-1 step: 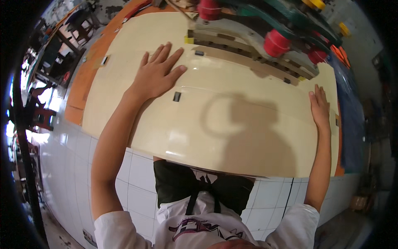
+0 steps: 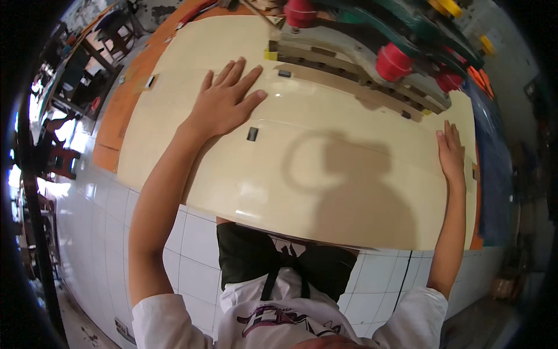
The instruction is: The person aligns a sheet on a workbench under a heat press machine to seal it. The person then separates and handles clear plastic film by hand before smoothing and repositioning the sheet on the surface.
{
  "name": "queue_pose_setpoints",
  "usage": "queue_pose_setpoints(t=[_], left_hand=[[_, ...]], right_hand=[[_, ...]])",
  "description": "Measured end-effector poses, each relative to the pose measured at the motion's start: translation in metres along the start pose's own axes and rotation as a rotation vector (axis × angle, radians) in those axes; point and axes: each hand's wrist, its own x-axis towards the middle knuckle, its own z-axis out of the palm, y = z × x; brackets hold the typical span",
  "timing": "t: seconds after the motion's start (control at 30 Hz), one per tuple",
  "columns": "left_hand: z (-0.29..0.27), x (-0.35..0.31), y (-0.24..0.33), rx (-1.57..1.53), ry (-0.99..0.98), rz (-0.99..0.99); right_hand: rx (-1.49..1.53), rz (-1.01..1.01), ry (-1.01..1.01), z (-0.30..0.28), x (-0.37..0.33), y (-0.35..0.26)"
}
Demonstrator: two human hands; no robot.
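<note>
A large cream, glossy sheet [image 2: 279, 174] lies flat on an orange-brown tabletop [image 2: 108, 139]. My left hand [image 2: 224, 104] rests palm down on its left half, fingers spread. Near the right edge, my right hand [image 2: 450, 152] lies flat on the same sheet with its fingers stretched out and close together. Neither hand grips anything. Small dark rectangles show on the sheet: one [image 2: 252, 134] close to my left hand, another [image 2: 284, 74] below the machine's bar. Along the far side, a long metal bar [image 2: 349, 61] of a green machine [image 2: 401, 26] sits over the sheet.
Red cylindrical parts [image 2: 393, 61] and yellow knobs [image 2: 446, 7] stick out from the machine. Blue plastic sheeting [image 2: 494, 174] hangs at the table's right. A stool [image 2: 116, 32] stands at the far left on the white tiled floor [image 2: 96, 215]. My shadow falls across the sheet.
The whole view has shifted slightly. Both hands stay flat on the sheet in the same places.
</note>
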Motion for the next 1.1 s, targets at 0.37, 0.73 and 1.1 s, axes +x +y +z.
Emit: queue_pose_setpoints(t=[0.37,0.73,1.1], left_hand=[[0.005,0.000,-0.003,-0.014,0.030,0.001],[0.011,-0.001,-0.005,0.003,0.044,0.008],[0.004,0.001,-0.002,0.004,0.021,-0.012]], right_hand=[[0.006,0.034,-0.013,0.001,0.001,-0.001],[0.019,0.021,-0.007,0.008,0.003,0.004],[0.015,0.029,0.011,0.003,0.002,0.000]])
